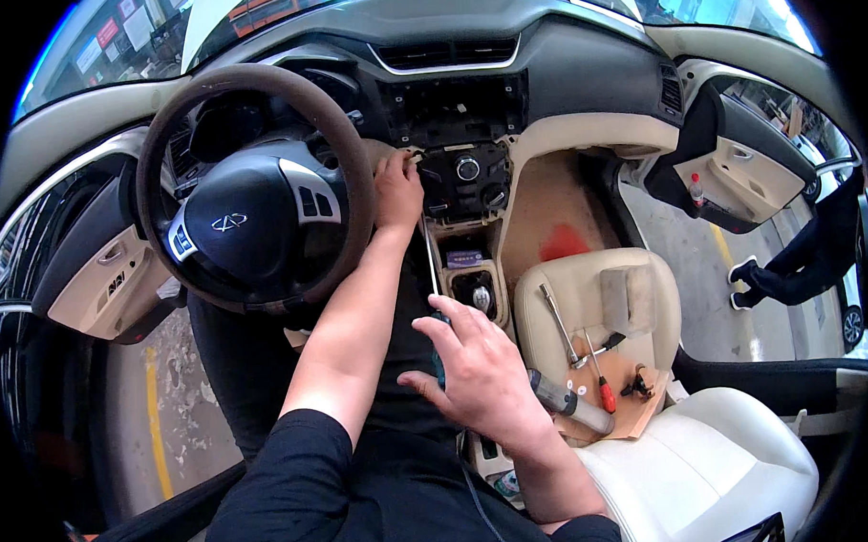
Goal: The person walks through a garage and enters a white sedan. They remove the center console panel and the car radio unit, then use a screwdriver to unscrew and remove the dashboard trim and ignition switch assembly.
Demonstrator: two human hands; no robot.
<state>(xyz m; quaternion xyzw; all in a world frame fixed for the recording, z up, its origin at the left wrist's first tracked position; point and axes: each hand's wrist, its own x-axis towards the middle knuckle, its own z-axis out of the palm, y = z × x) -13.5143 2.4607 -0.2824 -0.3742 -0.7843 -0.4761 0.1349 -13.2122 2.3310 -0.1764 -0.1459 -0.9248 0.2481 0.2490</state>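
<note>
My left hand (398, 189) reaches past the steering wheel (246, 220), fingers curled over the left edge of the climate control panel (464, 179). The black panel has a round knob in its middle and sits in the centre console. My right hand (481, 374) is lower, above the console beside the gear lever (481, 298). Its thumb and fingers curve loosely round the teal handle of a screwdriver (430, 262). The long thin shaft points up to the panel's lower left corner. Most of the handle is hidden under the hand, and the tip is hard to make out.
On the passenger seat (540, 291) lie a ratchet wrench (555, 319), a red-handled screwdriver (605, 391), a clear cylinder (587, 414) and cardboard (640, 412). An open dash cavity (462, 108) is above the panel. A person (806, 258) is outside the open right door.
</note>
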